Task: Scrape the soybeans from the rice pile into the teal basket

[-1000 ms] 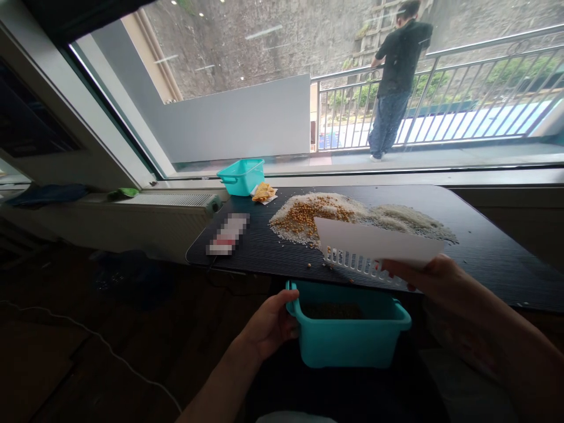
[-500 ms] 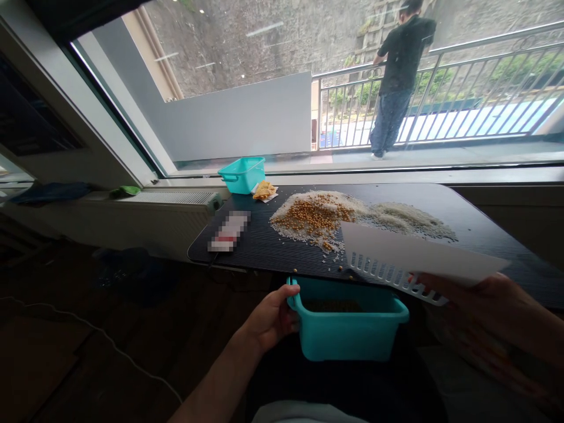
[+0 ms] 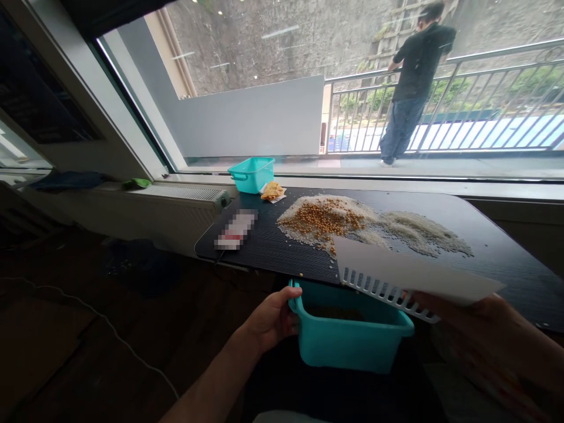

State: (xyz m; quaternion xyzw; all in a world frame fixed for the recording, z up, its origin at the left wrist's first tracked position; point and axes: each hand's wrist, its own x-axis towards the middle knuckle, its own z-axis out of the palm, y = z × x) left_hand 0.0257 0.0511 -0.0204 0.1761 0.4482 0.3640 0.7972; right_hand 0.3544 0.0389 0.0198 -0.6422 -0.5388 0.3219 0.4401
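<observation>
My left hand (image 3: 274,317) grips the left rim of a teal plastic bin (image 3: 348,345), thumb over the top, just below the table's near edge. Dark contents in the bin are too dim to identify. My right hand (image 3: 484,320) holds a white plastic piece with a slotted side (image 3: 414,271), tilted above the bin's right part and the table edge. Beyond it on the table, yellow beans (image 3: 328,216) lie heaped over white grains, which look like rice. A second heap of white grains (image 3: 423,232) spreads to the right. My right fingers are partly hidden behind the piece.
On the black table (image 3: 259,252) lie a pixelated flat item (image 3: 237,229) and a crumpled yellow cloth-like thing (image 3: 273,191). Another teal bin (image 3: 252,175) stands at the back left by the window. Outside, a person (image 3: 414,82) leans on a railing.
My right hand has brought the white slotted piece nearer and a little left, lower over the bin. My left hand keeps hold of the bin. The whole view has shifted slightly.
</observation>
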